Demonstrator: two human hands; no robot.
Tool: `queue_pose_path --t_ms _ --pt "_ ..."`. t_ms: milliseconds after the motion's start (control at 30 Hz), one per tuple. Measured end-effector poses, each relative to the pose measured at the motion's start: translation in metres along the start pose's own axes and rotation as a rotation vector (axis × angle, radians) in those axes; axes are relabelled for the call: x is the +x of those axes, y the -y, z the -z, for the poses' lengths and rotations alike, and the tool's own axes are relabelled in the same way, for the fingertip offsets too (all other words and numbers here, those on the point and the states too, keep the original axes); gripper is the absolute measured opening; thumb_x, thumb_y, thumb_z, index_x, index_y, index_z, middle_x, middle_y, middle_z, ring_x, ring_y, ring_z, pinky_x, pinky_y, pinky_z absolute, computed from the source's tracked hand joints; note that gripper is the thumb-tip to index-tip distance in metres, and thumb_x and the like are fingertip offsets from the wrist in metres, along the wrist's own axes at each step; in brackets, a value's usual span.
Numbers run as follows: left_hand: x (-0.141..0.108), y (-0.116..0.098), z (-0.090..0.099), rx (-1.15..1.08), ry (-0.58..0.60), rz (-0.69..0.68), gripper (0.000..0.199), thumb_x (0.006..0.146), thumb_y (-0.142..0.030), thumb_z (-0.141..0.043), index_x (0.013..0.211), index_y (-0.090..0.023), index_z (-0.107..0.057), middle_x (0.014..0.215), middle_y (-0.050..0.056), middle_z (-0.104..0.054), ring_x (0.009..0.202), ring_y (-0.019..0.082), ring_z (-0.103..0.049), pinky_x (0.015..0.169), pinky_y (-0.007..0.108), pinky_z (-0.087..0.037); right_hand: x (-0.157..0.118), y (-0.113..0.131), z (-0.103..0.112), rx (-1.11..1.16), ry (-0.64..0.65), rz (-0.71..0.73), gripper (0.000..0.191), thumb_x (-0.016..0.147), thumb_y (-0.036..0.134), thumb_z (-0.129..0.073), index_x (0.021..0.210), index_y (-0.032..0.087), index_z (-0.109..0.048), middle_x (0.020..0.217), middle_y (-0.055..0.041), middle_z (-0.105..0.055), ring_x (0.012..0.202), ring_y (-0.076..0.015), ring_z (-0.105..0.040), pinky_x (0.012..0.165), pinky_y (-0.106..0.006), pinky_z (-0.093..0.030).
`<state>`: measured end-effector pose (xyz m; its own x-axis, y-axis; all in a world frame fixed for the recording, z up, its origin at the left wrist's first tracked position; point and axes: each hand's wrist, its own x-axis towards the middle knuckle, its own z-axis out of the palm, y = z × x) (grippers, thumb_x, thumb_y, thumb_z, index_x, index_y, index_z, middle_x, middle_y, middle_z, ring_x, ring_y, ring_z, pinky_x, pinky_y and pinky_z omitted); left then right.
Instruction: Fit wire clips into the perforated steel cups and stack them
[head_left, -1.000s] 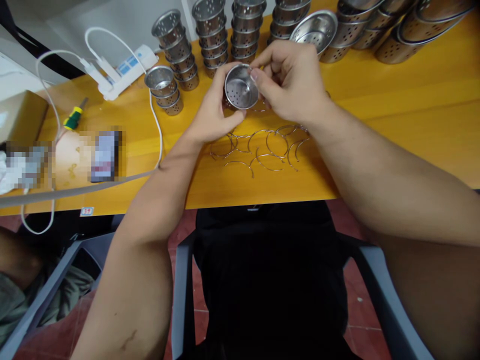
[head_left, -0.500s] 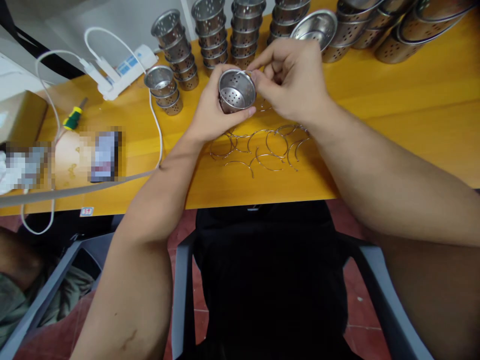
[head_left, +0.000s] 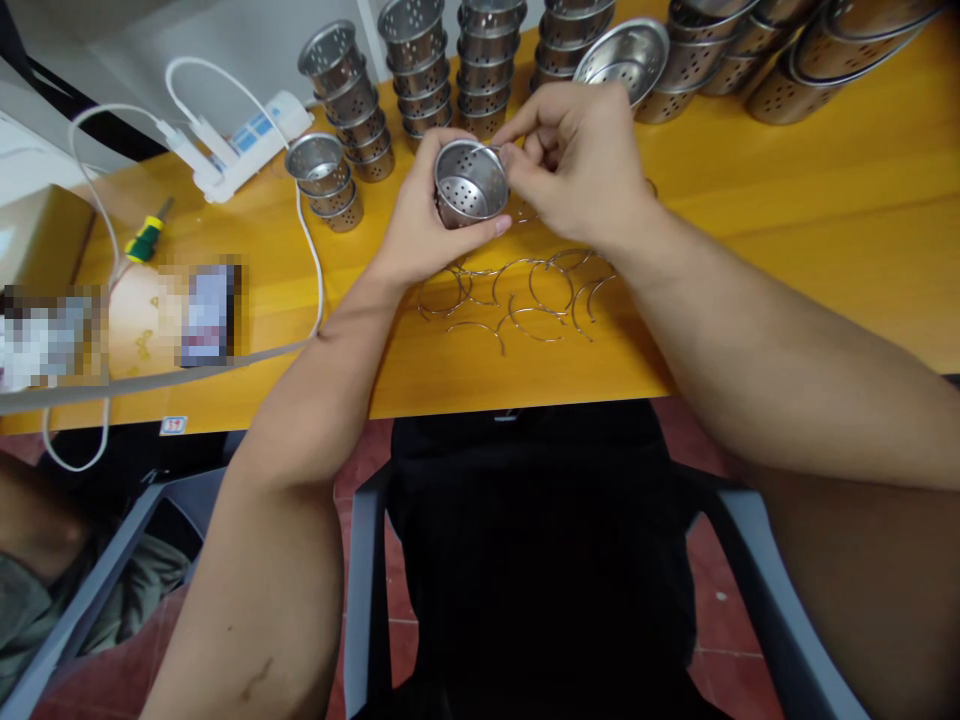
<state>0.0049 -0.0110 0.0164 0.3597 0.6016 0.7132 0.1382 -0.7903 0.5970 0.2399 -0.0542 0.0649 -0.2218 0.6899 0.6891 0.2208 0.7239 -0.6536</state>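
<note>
A small perforated metal cup [head_left: 470,188] is tilted with its mouth toward me. My left hand [head_left: 418,220] wraps round it, thumb along the near side and fingers behind the far side. At the cup's right rim, my right hand [head_left: 581,165] pinches a thin metal wire [head_left: 486,149], whose end reaches into the mouth of the cup. Whether the wire passes through a hole I cannot tell. Below both hands, several curved metal wires [head_left: 536,310] lie loosely on the yellow table [head_left: 795,270].
Stacks of perforated cups [head_left: 416,75] line the back, with a short stack [head_left: 324,180] at left. A tilted metal bowl [head_left: 626,60] leans among them. A power strip [head_left: 251,145], a screwdriver [head_left: 146,238] and a phone [head_left: 210,315] lie left. Another person's leg [head_left: 37,520] shows lower left.
Both hands keep their hold on the cup and the wire. The whole view has shifted very slightly; the right hand has barely moved at the rim.
</note>
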Motion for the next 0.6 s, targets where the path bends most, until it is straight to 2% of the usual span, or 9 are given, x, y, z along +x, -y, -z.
queue_pose_path --t_ms 100,233,400,500,600 --pt "0.0 0.005 0.0 -0.001 0.013 -0.031 0.103 0.076 -0.109 -0.098 0.146 -0.042 -0.064 0.138 0.006 -0.074 0.127 0.037 -0.079 0.112 0.054 -0.067 0.0 0.002 0.0 -0.013 0.009 -0.015 0.029 0.098 0.004 -0.084 0.101 0.032 -0.083 0.072 0.0041 -0.06 0.057 -0.0189 -0.046 0.056 -0.037 -0.034" --pt "0.001 0.007 0.002 -0.011 0.032 -0.105 0.101 0.08 -0.108 -0.096 0.151 -0.043 -0.064 0.14 0.005 -0.075 0.13 0.037 -0.08 0.115 0.056 -0.067 0.001 0.002 0.001 -0.017 0.006 -0.018 0.028 0.099 0.003 -0.083 0.102 0.031 -0.083 0.072 0.0045 -0.06 0.058 -0.0184 -0.046 0.057 -0.036 -0.036" --pt "0.004 0.009 0.005 0.05 0.029 -0.065 0.093 0.084 -0.088 -0.108 0.154 -0.043 -0.067 0.152 0.008 -0.079 0.144 0.04 -0.079 0.128 0.059 -0.065 0.001 -0.002 0.002 -0.024 -0.01 0.017 0.024 0.099 0.006 -0.083 0.105 0.03 -0.084 0.072 0.0049 -0.058 0.057 -0.0174 -0.043 0.057 -0.035 -0.037" --pt "0.003 0.015 0.005 0.015 0.036 -0.069 0.085 0.09 -0.077 -0.108 0.156 -0.045 -0.066 0.153 0.007 -0.081 0.143 0.038 -0.08 0.126 0.06 -0.067 0.002 -0.006 0.0 0.011 -0.037 0.043 0.015 0.099 0.016 -0.085 0.105 0.03 -0.085 0.071 0.0042 -0.057 0.056 -0.0174 -0.042 0.057 -0.036 -0.037" --pt "0.003 0.019 0.005 -0.052 0.032 -0.113 0.078 0.091 -0.074 -0.104 0.155 -0.049 -0.067 0.151 0.005 -0.083 0.139 0.038 -0.082 0.119 0.06 -0.071 0.003 -0.009 -0.003 0.014 -0.094 0.065 0.007 0.1 0.028 -0.089 0.103 0.033 -0.085 0.069 0.0032 -0.056 0.054 -0.0183 -0.039 0.056 -0.039 -0.036"
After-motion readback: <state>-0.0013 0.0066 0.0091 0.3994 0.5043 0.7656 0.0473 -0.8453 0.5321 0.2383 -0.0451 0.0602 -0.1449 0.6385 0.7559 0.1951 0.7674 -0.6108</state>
